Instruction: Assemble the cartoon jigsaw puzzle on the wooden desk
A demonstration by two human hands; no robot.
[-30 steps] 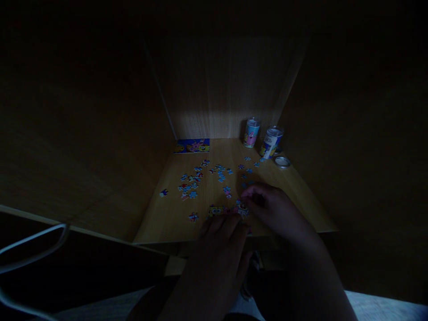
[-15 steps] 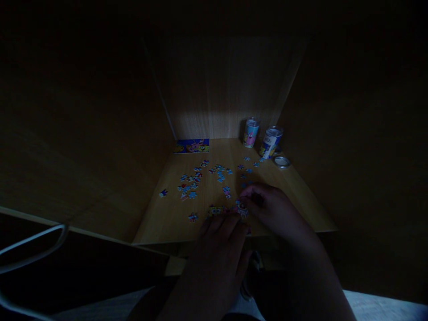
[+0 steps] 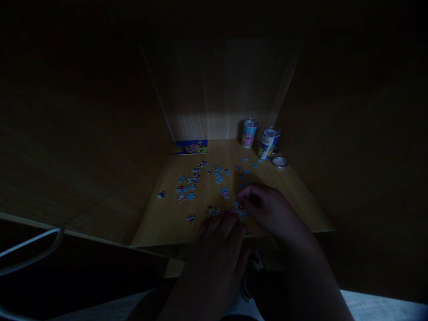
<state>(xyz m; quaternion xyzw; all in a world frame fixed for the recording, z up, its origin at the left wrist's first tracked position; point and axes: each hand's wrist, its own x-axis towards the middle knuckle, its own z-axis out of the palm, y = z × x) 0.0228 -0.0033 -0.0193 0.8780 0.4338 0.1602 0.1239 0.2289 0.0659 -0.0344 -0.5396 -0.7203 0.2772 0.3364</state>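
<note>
My left hand (image 3: pixel 222 238) lies flat with its fingers stretched over the near side of a joined strip of jigsaw puzzle (image 3: pixel 216 211), covering part of it. At the strip's right end, my right hand (image 3: pixel 269 205) is in a pinch, thumb and forefinger closed on a small puzzle piece (image 3: pixel 236 203), mostly hidden by the fingertips. Just beyond lies a pink and blue pair of pieces (image 3: pixel 225 192). A loose red and blue piece (image 3: pixel 191 218) rests left of my left hand.
Loose puzzle pieces (image 3: pixel 190 195) are scattered across the wooden shelf (image 3: pixel 160 227). A picture card (image 3: pixel 189 147) leans by the back wall. At the back right stand two printed cans (image 3: pixel 248 133) (image 3: pixel 268 142) and a round metal lid (image 3: pixel 279 162). Dark panels enclose both sides.
The view has shifted slightly. Both hands stay at the joined strip, and my right fingertips remain at its right end with hardly any movement.
</note>
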